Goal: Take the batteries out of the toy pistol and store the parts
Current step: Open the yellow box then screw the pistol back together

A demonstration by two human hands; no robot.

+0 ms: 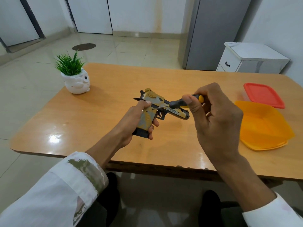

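1. Table [114,76]: wooden worktop and your work area. The pistol is held above its middle, not resting on it.
2. Orange container [262,126]: translucent tub at the near right of the table. No pistol part shows inside it, so storing looks not yet begun.
3. Red-lidded box [264,95]: just behind the orange container, on the far right, with its lid on.
4. Potted plant [76,82]: white pot at the far left corner, well apart from the work.
5. Right hand [216,122]: thumb and curled fingers pinch the screwdriver handle.
6. Left hand [132,122]: fingers are wrapped round the pistol's grip, with the thumb lying along its upper edge.
7. Toy pistol [173,110]: tan and black, whole as far as you can see, with the muzzle pointing right. Its body looks closed.
8. Screwdriver [180,102]: black and yellow handle, with the thin shaft slanting left. The tip sits at the frame just above the grip, apparently on a screw.
9. Batteries: none in view. Judged status is early: you are at the unscrewing step. Opening the pistol, removing the batteries and storing every part all remain.
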